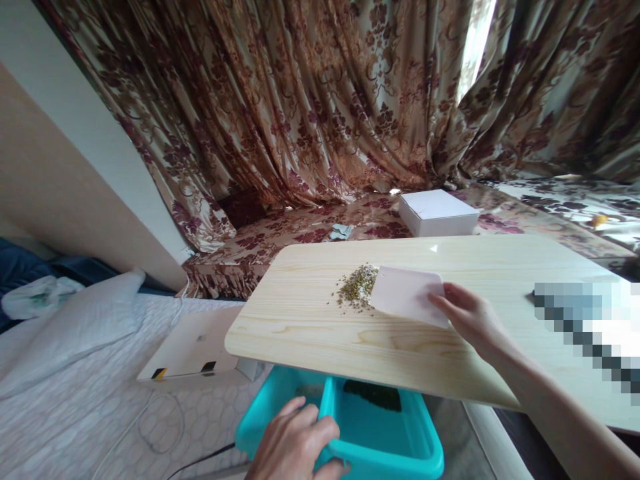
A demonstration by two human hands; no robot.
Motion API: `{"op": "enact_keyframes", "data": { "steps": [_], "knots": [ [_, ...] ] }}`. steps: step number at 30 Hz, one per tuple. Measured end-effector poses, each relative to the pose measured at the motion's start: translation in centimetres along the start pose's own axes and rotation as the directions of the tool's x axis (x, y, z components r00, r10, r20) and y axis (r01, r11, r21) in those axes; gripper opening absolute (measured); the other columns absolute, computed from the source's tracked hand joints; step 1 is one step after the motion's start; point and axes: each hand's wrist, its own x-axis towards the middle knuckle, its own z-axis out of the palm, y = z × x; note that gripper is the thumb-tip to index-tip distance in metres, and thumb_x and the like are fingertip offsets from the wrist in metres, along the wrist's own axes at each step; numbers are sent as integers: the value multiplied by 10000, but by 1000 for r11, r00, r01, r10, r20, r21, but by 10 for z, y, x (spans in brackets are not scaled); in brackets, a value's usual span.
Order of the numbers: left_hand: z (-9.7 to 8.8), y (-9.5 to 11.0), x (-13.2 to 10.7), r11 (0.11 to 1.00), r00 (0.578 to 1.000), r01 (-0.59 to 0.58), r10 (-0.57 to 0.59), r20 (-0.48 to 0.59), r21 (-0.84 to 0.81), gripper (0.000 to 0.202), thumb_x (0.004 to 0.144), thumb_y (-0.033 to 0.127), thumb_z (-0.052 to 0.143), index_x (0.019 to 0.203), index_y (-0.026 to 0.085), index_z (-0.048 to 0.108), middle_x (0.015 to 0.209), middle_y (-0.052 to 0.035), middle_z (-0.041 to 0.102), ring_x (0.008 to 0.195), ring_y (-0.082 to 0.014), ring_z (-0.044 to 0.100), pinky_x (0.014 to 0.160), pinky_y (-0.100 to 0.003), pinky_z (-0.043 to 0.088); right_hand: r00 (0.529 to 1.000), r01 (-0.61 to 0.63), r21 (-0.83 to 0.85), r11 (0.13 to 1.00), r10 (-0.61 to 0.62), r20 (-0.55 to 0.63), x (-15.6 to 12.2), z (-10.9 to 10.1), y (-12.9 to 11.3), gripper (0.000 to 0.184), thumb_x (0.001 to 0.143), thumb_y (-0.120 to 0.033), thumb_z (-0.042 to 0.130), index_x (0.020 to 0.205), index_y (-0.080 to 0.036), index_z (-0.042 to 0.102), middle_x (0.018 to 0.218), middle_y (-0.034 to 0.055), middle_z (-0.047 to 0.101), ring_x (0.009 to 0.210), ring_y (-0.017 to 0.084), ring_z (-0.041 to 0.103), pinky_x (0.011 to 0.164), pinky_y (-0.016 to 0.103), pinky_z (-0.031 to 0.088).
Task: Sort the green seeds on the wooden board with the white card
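Fingers of the right hand (467, 313) are pinched on the near end of a pale card (405, 293), thumb on top. Grains (356, 290), small and green-brown, lie in a loose heap on the desk (295, 337), against the card's edge farthest from those fingers, with strays scattered beyond. Fingers of the left hand (303, 433) are part-curled over the near side of a turquoise tub (393, 443), beside its divider; whether they grip it cannot be told. Dark material (373, 395) sits in the right compartment, ahead and to the right of the left fingers. Risks, in my judgement: a quick or tilted stroke of the card could flick grains past its edge; a one-ended pinch could let it twist; poor alignment of the tub under the desk's near edge could let grains fall outside.
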Motion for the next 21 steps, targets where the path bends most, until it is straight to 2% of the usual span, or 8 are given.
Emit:
{"op": "enact_keyframes", "data": {
  "steps": [4,10,15,21],
  "knots": [
    [2,-1,-1,1000,1000,11,-10,-4,8,158,782,247,744,894,239,633,825,9,621,870,-208,648,1019,-434,410,1000,1,8,1000,-1,20,-2,-1,-1,189,661,-408,691,769,-253,682,802,43,754,794,256,700,707,366,553],
    [6,-3,-4,1000,998,-7,6,-57,-23,152,790,263,731,897,261,623,833,21,615,904,-210,640,1014,-415,416,1000,4,-6,1000,-4,26,-2,-1,0,203,649,-425,691,750,-249,684,796,52,754,794,264,703,686,367,561],
    [-3,6,0,998,998,37,-39,45,49,163,777,200,749,898,217,641,836,-11,635,884,-212,651,1025,-434,401,999,17,-5,1000,-16,45,-8,-5,-2,205,647,-442,702,736,-258,695,785,51,753,810,269,703,696,364,565],
    [-9,10,2,997,996,46,-51,68,69,158,779,186,745,904,205,650,842,-18,641,893,-213,650,1029,-435,398,999,-20,-16,1000,21,33,-11,-8,-3,217,629,-439,702,757,-265,685,796,47,753,801,272,699,695,363,555]
  ]
}}
